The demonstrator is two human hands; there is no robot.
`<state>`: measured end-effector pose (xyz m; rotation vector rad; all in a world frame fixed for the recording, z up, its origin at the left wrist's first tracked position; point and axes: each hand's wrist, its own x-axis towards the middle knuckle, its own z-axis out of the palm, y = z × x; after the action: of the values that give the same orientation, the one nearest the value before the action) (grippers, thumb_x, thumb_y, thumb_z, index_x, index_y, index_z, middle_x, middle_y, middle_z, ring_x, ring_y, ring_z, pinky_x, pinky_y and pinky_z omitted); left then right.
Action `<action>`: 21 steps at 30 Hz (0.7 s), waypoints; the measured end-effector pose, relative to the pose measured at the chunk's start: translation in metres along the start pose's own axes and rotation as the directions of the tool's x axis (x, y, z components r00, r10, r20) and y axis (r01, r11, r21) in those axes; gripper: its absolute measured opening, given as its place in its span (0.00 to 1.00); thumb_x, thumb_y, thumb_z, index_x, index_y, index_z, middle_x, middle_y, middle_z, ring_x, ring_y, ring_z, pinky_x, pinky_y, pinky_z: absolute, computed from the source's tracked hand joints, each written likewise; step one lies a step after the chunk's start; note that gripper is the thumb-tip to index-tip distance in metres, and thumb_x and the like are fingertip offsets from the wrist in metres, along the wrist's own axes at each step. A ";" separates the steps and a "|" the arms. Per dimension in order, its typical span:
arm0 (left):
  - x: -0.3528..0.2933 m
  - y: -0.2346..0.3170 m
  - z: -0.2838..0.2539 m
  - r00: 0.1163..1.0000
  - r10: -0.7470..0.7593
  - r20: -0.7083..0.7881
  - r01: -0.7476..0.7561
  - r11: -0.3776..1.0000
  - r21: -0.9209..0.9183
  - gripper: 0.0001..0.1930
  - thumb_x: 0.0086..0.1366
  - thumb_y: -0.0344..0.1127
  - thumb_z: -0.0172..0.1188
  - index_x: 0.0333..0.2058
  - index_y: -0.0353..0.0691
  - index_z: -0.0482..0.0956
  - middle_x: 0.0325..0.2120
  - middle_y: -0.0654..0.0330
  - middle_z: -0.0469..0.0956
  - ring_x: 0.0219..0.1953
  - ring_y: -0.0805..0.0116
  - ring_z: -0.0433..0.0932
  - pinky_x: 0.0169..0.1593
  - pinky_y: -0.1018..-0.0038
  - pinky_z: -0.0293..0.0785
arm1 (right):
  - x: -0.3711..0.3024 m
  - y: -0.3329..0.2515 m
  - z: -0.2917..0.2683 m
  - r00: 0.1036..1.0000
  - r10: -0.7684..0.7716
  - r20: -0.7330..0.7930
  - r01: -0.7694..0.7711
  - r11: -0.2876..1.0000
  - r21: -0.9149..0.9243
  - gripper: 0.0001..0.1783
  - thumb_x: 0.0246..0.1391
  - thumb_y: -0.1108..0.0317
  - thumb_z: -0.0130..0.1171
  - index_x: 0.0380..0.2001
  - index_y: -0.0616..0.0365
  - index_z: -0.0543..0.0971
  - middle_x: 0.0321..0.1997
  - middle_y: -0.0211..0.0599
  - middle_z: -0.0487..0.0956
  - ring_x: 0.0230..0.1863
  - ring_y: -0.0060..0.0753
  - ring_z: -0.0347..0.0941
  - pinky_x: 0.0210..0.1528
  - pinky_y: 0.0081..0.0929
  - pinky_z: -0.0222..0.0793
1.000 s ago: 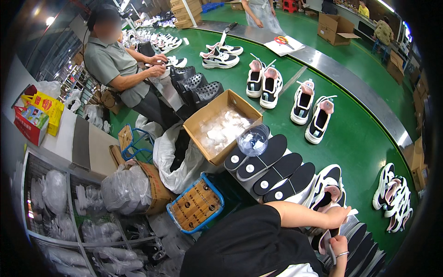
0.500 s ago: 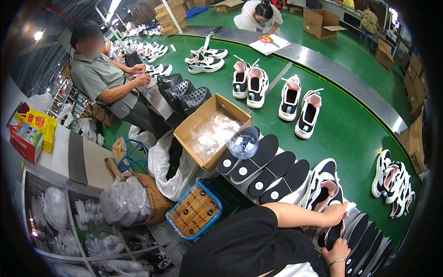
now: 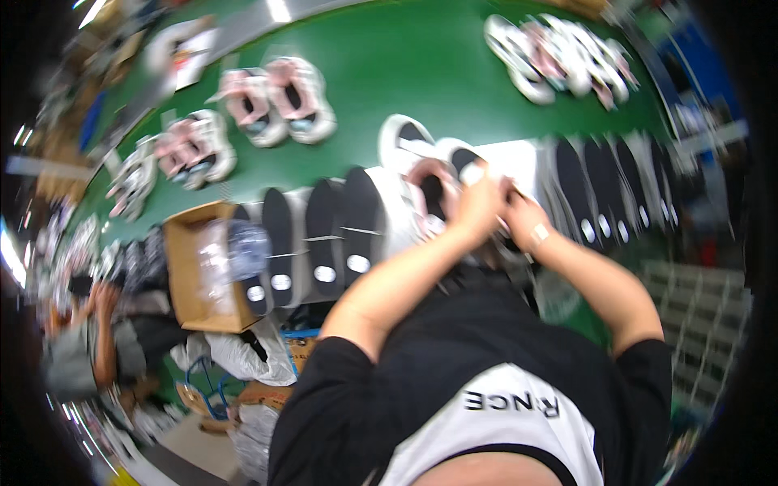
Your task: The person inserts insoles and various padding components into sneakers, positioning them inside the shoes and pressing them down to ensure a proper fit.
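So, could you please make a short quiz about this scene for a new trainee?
1. True or false: both hands meet at one shoe on the green belt.
2. What lies in a row left of the hands? A) black insoles B) glass bottles C) metal tools
3. Fill in: the cardboard box sits at the ______ end of that insole row.

Key
1. True. The left hand and right hand come together on the white and pink shoe; the blur hides the exact grip.
2. A
3. Left
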<state>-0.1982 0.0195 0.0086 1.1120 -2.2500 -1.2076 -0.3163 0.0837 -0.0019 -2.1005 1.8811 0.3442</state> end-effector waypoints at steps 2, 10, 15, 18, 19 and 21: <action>0.002 -0.025 0.014 0.956 -0.043 -0.291 -0.080 0.915 -0.395 0.13 0.58 0.38 0.46 0.33 0.33 0.64 0.22 0.46 0.74 0.28 0.47 0.74 0.30 0.60 0.68 | 0.014 -0.011 -0.006 0.987 0.089 0.130 -0.090 0.996 0.006 0.08 0.40 0.70 0.50 0.25 0.58 0.77 0.32 0.44 0.76 0.35 0.41 0.73 0.39 0.32 0.68; -0.005 -0.028 0.000 0.983 -0.027 -0.180 -0.017 0.970 -0.241 0.12 0.57 0.37 0.49 0.33 0.34 0.62 0.24 0.43 0.73 0.29 0.45 0.72 0.32 0.60 0.66 | 0.022 -0.030 -0.022 0.805 0.092 0.586 0.042 0.977 -0.210 0.14 0.40 0.66 0.51 0.33 0.57 0.78 0.41 0.42 0.74 0.44 0.35 0.69 0.47 0.27 0.61; -0.005 -0.034 0.002 0.963 0.046 -0.267 -0.093 0.982 -0.166 0.12 0.56 0.36 0.50 0.36 0.35 0.65 0.23 0.46 0.73 0.29 0.48 0.73 0.31 0.65 0.68 | 0.029 -0.039 -0.024 0.837 0.189 0.514 -0.106 0.977 -0.186 0.14 0.42 0.67 0.54 0.35 0.52 0.78 0.40 0.31 0.76 0.43 0.30 0.71 0.43 0.27 0.65; -0.004 -0.036 0.004 0.966 0.042 -0.254 -0.079 0.987 -0.139 0.11 0.57 0.36 0.50 0.36 0.36 0.65 0.24 0.45 0.73 0.30 0.46 0.73 0.31 0.64 0.68 | 0.029 -0.032 -0.010 0.825 0.174 0.538 -0.060 0.973 -0.224 0.13 0.41 0.68 0.54 0.34 0.52 0.78 0.40 0.32 0.76 0.43 0.30 0.71 0.42 0.26 0.66; -0.004 -0.034 0.004 0.967 0.034 -0.251 -0.071 0.988 -0.140 0.11 0.57 0.36 0.50 0.36 0.36 0.65 0.24 0.45 0.73 0.30 0.46 0.73 0.31 0.63 0.68 | 0.029 -0.030 -0.008 0.828 0.154 0.539 -0.028 0.972 -0.235 0.13 0.41 0.68 0.54 0.34 0.52 0.78 0.40 0.33 0.76 0.43 0.30 0.71 0.42 0.25 0.66; -0.001 -0.031 0.005 0.971 0.035 -0.238 -0.070 0.987 -0.142 0.11 0.56 0.36 0.49 0.35 0.35 0.64 0.24 0.44 0.73 0.30 0.45 0.72 0.32 0.61 0.67 | 0.028 -0.024 -0.006 0.815 0.109 0.569 0.042 0.968 -0.246 0.13 0.41 0.67 0.54 0.34 0.53 0.78 0.39 0.34 0.76 0.43 0.31 0.71 0.42 0.25 0.65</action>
<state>-0.1858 0.0133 -0.0195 1.0694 -1.9668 -1.1376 -0.2890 0.0582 -0.0047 -1.8026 1.5573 1.1432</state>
